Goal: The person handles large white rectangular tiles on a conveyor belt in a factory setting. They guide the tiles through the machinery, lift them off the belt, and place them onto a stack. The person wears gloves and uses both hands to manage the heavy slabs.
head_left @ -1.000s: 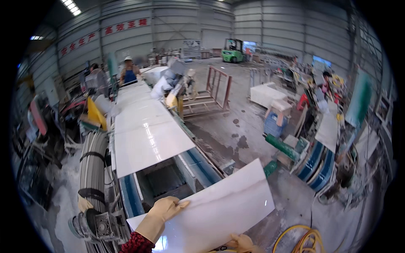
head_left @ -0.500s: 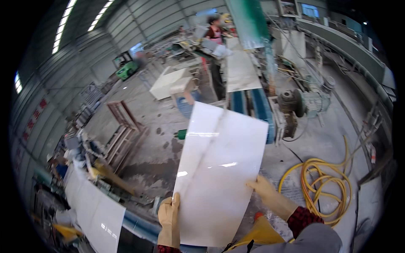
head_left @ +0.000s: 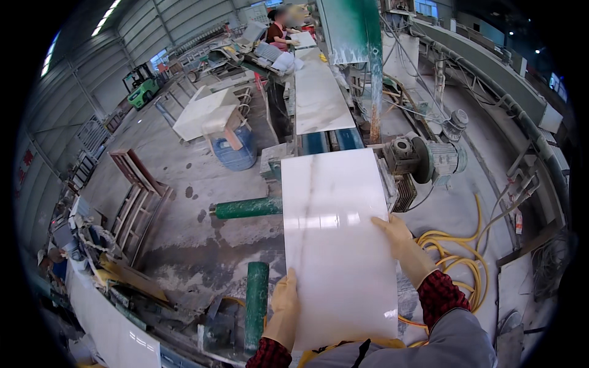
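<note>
A glossy white stone slab [head_left: 343,264] with a thin brownish vein lies between my hands, its far end next to the blue conveyor belts [head_left: 331,141]. My left hand [head_left: 283,306], in a tan rubber glove, grips the slab's left edge near its close end. Gloved alike, my right hand [head_left: 402,245] holds the right edge farther up, thumb on top; the fingers beneath are hidden. Beyond the slab, another pale slab [head_left: 322,101] rests on the conveyor. Whether the held slab's far end touches the conveyor, I cannot tell.
Green rollers [head_left: 256,306] stand left of the slab, and a motor [head_left: 438,159] sits beside the conveyor. A coiled yellow hose [head_left: 475,276] lies on the floor at right. Farther off are a blue barrel [head_left: 236,150], a wooden frame [head_left: 138,196] and a co-worker [head_left: 279,34].
The slab has turned from a slant to nearly straight, in line with the conveyor. Both hands have moved with it, still on its edges. My view has shifted, bringing green rollers into sight.
</note>
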`<state>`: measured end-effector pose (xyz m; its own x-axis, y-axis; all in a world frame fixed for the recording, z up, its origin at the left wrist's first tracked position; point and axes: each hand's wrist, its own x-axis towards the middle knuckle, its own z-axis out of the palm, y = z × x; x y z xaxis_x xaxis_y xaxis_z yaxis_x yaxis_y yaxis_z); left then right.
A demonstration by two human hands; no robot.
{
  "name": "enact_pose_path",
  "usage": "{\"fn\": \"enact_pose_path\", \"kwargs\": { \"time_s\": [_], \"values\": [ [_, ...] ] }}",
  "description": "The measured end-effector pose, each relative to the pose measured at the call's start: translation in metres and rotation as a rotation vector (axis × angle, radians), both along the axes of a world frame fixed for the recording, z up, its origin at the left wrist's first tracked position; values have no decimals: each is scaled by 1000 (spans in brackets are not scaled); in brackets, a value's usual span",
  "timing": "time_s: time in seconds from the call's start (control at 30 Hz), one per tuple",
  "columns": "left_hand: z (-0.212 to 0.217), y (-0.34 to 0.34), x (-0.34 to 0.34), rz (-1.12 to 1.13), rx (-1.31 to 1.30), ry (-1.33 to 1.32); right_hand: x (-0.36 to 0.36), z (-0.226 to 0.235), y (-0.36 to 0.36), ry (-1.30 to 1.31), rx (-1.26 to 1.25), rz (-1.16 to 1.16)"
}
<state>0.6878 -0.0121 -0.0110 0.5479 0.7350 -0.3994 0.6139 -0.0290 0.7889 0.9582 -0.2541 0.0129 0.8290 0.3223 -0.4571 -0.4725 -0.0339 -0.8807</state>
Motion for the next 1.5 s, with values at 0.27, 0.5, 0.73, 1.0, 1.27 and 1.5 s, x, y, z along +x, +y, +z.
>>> {"fn": "enact_pose_path", "kwargs": {
  "time_s": [0.27,0.5,0.73,1.0,1.27,1.5],
  "values": [
    [-1,51,91,-195,-127,163,62,-53,29,17,-232,-148],
    [-13,84,142,-252,2,133,121,-79,39,28,-334,-117],
    [-5,93,189,-207,-126,169,159,-100,52,75,-271,-117],
    [-60,108,222,-143,-160,123,101,-129,-24,-607,-542,535],
    [-44,112,265,-114,-234,73,59,-64,2,178,-90,81],
    [-84,128,282,-128,-200,-29,80,-63,12,227,-38,77]
  ]
}}
